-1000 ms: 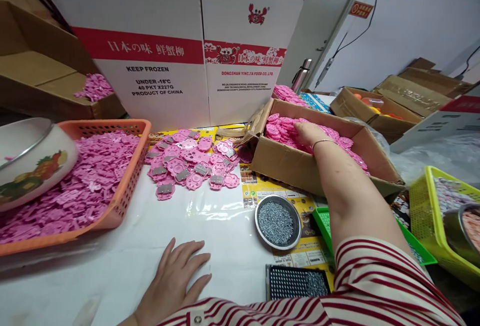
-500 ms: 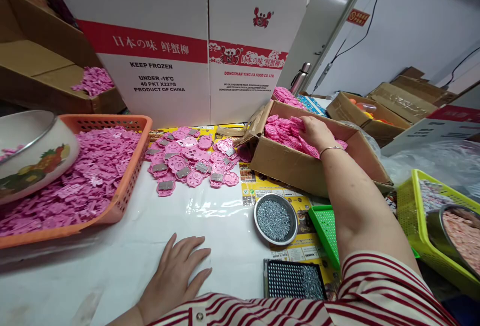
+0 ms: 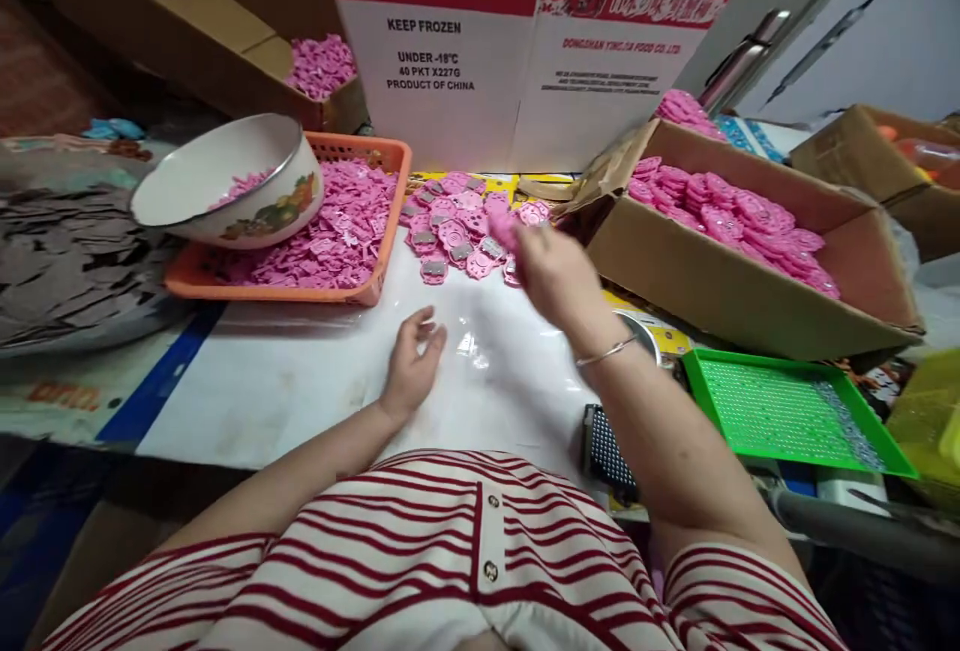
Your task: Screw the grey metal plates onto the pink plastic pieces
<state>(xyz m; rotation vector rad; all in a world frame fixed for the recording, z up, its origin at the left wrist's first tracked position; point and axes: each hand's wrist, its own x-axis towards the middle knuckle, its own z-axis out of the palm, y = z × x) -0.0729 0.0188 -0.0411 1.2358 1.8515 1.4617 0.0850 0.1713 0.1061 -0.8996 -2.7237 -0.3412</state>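
Observation:
My right hand (image 3: 551, 271) is closed on a pink plastic piece (image 3: 502, 225), over the right side of a pile of pink pieces (image 3: 454, 221), some with silvery plates. My left hand (image 3: 415, 361) hovers or rests at the white table surface (image 3: 300, 361), fingers curled and apart, with nothing in it. On the right, a cardboard box (image 3: 697, 276) holds more pink pieces (image 3: 739, 216). Partly behind my right wrist is a round metal bowl (image 3: 646, 336). A black perforated tray (image 3: 609, 453) lies beside my right forearm.
An orange basket (image 3: 386, 251) of small pink parts carries a white enamel bowl (image 3: 225, 176) at left. A tall white carton (image 3: 450, 121) stands behind the pile. A green tray (image 3: 780, 411) is at right, and a bag of dark pieces (image 3: 75, 251) at far left.
My right hand has come out of the cardboard box with a pink piece and moved left to the pile. My left hand has lifted and curled its fingers. The view has shifted.

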